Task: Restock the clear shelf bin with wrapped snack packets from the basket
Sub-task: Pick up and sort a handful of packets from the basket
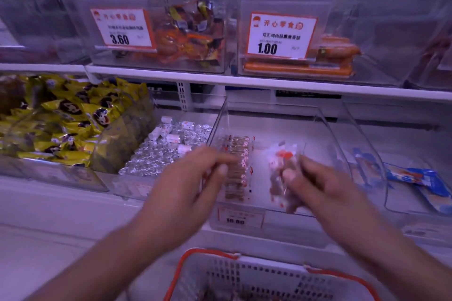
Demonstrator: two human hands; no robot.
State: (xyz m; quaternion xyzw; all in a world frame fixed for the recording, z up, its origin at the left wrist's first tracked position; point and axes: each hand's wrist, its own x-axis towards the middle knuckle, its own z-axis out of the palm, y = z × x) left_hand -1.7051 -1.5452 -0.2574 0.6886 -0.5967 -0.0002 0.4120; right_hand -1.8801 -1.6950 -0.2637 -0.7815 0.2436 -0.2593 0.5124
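White plastic basket with red rim sits nearest, below the clear bin. Above the bin's front edge, the left hand pinches one snack packet, long axis running front to back; the right hand grips a blurred second packet. Beyond the bin, a white shelf carries price-tagged bins.

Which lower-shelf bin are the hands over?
The clear shelf bin third from left, nearly empty, both hands holding packets above it. Its neighbours hold yellow packets, silver sweets and blue packets.
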